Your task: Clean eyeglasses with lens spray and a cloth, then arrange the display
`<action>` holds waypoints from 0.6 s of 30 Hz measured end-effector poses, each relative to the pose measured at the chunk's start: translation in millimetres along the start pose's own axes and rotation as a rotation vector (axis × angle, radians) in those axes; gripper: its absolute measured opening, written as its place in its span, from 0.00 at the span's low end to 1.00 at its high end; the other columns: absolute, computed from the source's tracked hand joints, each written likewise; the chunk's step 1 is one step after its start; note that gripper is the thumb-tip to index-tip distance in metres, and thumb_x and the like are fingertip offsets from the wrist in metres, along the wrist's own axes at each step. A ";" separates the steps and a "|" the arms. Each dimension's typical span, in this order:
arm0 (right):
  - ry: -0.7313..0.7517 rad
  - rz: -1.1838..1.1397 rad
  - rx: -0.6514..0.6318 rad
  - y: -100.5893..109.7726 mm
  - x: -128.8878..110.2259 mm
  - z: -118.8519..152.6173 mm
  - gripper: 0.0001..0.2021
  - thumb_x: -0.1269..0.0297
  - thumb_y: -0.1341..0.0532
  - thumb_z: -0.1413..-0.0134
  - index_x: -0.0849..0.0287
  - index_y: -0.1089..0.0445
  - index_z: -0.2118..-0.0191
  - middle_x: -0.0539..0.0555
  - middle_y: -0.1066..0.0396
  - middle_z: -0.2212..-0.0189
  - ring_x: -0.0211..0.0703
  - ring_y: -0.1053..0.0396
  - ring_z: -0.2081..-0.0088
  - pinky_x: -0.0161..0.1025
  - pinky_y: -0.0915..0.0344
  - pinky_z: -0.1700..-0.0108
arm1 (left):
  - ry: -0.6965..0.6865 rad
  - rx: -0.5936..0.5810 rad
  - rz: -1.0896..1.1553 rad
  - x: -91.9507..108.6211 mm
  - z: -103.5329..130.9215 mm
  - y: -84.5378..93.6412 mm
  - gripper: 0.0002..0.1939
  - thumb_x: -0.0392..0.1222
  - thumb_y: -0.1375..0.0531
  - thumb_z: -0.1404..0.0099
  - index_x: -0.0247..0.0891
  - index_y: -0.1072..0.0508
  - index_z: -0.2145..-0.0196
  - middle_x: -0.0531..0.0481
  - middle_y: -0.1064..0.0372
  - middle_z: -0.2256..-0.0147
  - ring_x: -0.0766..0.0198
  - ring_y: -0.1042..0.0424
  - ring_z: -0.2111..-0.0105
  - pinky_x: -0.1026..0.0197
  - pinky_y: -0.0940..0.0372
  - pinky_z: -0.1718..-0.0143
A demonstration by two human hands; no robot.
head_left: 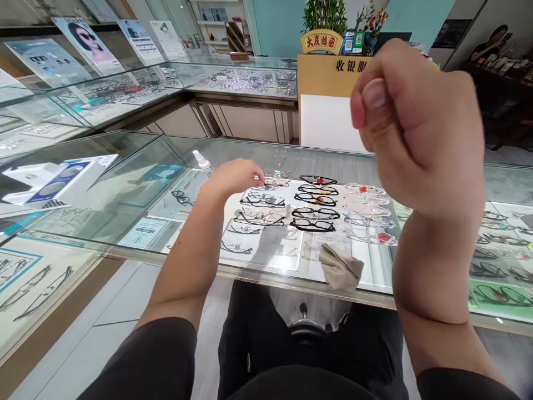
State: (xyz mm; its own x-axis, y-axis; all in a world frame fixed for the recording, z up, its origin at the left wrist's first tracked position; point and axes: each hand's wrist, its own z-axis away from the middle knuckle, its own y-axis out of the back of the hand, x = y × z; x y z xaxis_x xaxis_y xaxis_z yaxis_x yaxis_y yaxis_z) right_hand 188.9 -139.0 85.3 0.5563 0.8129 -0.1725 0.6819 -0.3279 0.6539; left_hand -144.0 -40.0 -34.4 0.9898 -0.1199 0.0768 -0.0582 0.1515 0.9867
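My left hand (233,176) reaches over the glass counter, its fingertips pinched at the left end of a pair of thin-framed eyeglasses (276,184) in the back of the left column. Nearer me in that column lie several more thin-framed eyeglasses (262,201). A middle column holds black-framed eyeglasses (315,213), some with red or yellow tags. To its right are clear-framed eyeglasses (368,222). My right hand (428,122) is raised close to the camera in a fist, above the counter's right side; nothing shows in it. A beige cloth (341,266) lies crumpled at the front edge.
A white spray bottle (202,161) stands behind my left wrist. Open white-and-blue packaging (60,180) rests on the counter at left. Display cases (245,80) with eyewear line the back. Beyond them is a wooden cashier desk (318,78); a person (491,47) sits at far right.
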 end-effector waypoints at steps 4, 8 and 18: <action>0.030 0.015 0.045 -2.6 1.6 1.5 0.24 0.50 0.52 0.17 0.50 0.39 0.70 0.50 0.37 0.76 0.44 0.38 0.74 0.49 0.46 0.65 | 0.012 -0.042 0.060 -11.7 -10.1 -10.1 0.12 0.48 0.34 0.35 0.50 0.11 0.56 0.47 0.15 0.55 0.51 0.21 0.58 0.57 0.38 0.61; 0.035 0.025 0.010 -10.0 -1.0 -0.8 0.30 0.47 0.50 0.17 0.53 0.50 0.75 0.47 0.53 0.80 0.39 0.55 0.77 0.49 0.54 0.67 | -0.014 -0.101 0.093 -19.8 -23.7 -18.9 0.12 0.48 0.33 0.36 0.49 0.11 0.58 0.48 0.14 0.55 0.52 0.21 0.57 0.58 0.38 0.59; 0.054 -0.104 -0.115 -28.1 -3.6 -4.3 0.33 0.53 0.39 0.22 0.53 0.58 0.77 0.46 0.62 0.81 0.39 0.63 0.76 0.50 0.64 0.70 | -0.066 -0.113 0.096 -19.4 -36.9 -34.7 0.10 0.44 0.31 0.38 0.48 0.11 0.60 0.50 0.15 0.59 0.54 0.22 0.59 0.58 0.40 0.61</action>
State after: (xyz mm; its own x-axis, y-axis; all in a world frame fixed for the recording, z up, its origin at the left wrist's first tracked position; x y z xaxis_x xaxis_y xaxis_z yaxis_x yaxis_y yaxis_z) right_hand 165.7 -130.6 70.7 0.4569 0.8653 -0.2063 0.6740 -0.1854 0.7151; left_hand -156.5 -6.8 -75.5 0.9695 -0.1636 0.1826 -0.1330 0.2746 0.9523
